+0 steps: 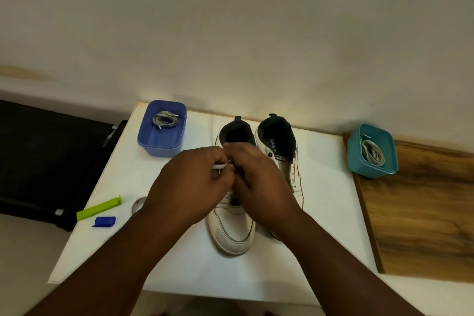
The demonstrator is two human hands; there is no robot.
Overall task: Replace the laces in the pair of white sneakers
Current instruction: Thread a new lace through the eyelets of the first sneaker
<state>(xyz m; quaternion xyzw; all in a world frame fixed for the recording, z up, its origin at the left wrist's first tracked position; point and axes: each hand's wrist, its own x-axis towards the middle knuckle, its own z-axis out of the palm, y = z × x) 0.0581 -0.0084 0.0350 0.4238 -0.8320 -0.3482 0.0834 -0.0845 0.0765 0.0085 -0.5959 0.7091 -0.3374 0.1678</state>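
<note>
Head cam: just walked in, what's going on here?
A person is lacing the left sneaker of a white pair on a white table. The left hand pinches a white lace tip over the eyelets, and the right hand works beside it on the same shoe. The right sneaker shows bare eyelets, no lace. A blue tub holds a grey lace; a teal tub holds whitish laces.

Two sneakers (256, 182) stand side by side mid-table (328, 226), both hands (230, 185) over the left one. A tub (162, 128) with laces (164, 120) sits far left. Another tub (372, 151) with laces (373, 154) sits far right.
</note>
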